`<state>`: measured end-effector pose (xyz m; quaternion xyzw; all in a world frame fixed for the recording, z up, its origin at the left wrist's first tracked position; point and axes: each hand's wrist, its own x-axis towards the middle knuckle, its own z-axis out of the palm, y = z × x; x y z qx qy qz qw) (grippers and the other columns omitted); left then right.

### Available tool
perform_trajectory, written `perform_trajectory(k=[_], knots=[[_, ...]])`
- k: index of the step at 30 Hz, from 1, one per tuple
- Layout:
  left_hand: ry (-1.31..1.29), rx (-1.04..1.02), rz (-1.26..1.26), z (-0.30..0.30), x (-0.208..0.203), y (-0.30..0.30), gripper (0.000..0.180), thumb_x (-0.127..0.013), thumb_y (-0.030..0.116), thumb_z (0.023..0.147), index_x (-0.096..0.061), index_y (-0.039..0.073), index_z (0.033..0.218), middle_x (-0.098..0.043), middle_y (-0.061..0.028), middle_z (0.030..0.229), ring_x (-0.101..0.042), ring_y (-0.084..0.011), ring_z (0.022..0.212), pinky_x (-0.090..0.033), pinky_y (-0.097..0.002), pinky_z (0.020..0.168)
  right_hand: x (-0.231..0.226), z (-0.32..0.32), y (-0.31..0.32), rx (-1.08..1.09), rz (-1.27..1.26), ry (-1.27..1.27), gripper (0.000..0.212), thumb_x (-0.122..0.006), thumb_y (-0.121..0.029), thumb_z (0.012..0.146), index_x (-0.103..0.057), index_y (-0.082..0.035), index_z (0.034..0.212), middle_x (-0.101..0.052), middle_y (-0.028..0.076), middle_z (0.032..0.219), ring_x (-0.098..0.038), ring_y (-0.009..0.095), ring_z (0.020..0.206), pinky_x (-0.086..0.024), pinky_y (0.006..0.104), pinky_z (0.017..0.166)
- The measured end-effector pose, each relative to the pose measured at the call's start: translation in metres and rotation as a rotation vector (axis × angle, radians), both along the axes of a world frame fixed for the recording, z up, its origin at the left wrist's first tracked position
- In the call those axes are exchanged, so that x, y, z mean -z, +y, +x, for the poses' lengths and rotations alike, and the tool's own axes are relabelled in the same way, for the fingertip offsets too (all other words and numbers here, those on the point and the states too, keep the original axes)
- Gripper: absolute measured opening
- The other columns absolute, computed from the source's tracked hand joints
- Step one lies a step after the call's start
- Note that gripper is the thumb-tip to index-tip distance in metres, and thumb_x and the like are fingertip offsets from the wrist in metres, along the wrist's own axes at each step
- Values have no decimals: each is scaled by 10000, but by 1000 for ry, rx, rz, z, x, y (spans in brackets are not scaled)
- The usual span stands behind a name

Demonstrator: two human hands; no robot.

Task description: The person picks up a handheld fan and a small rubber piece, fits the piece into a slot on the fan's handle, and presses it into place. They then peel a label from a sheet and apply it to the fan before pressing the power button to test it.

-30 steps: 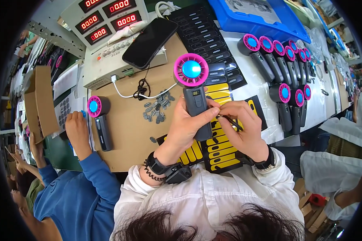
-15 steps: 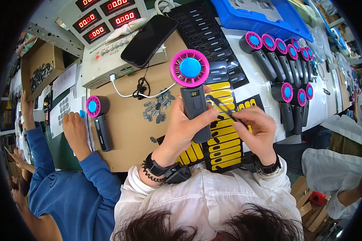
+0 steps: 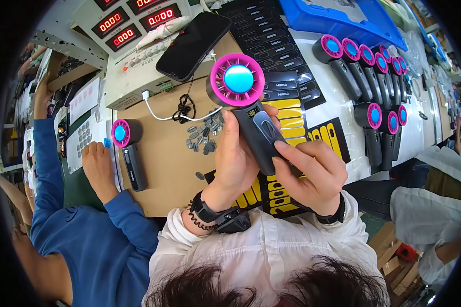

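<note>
In my left hand (image 3: pixel 236 153) is a dark grey handheld fan (image 3: pixel 251 120), tilted, its round head up with a pink grille and blue centre. The fingers wrap behind the handle, with the thumb along its left side. A glossy dark oval strip (image 3: pixel 265 126) lies along the front of the handle below a small display (image 3: pixel 252 112). My right hand (image 3: pixel 315 174) is closed, thumb and forefinger pinched at the strip's lower end, which they partly hide. Under both hands lie black sheets with yellow backing (image 3: pixel 292 125), some bearing dark strips.
Small grey pieces (image 3: pixel 202 134) lie on the brown board left of my hands. Another fan (image 3: pixel 130 153) lies beside a co-worker's hand (image 3: pixel 98 169). A black phone (image 3: pixel 192 48) rests on the meter box (image 3: pixel 133 84). Several fans (image 3: pixel 361 77) and a blue tray (image 3: pixel 338 25) are at right.
The fan has tilted, its head moving slightly up and left. The dark strip, held beside the handle by my right hand before, now lies against the handle's front. The right hand has moved closer.
</note>
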<state>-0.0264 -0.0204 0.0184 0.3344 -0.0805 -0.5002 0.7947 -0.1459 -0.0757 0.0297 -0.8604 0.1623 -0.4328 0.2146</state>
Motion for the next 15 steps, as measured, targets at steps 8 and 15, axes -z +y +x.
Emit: perform_trajectory(k=[8, 15], knots=[[-10, 38, -164, 4, 12, 5, 564, -226, 516, 925, -421, 38, 1154, -511, -94, 1020, -509, -176, 884, -434, -318, 799, 2, 7, 2, -17, -37, -14, 321, -718, 27, 584, -669, -23, 897, -552, 61, 676, -531, 157, 518, -408, 244, 447], [-2, 58, -229, 2, 14, 4, 567, -227, 516, 925, -411, 38, 1169, -492, -96, 1055, -500, -176, 908, -428, -316, 812, 3, 8, 1, -16, -29, -27, 329, -716, 30, 582, -668, -16, 904, -553, 61, 675, -525, 153, 513, -405, 240, 446]])
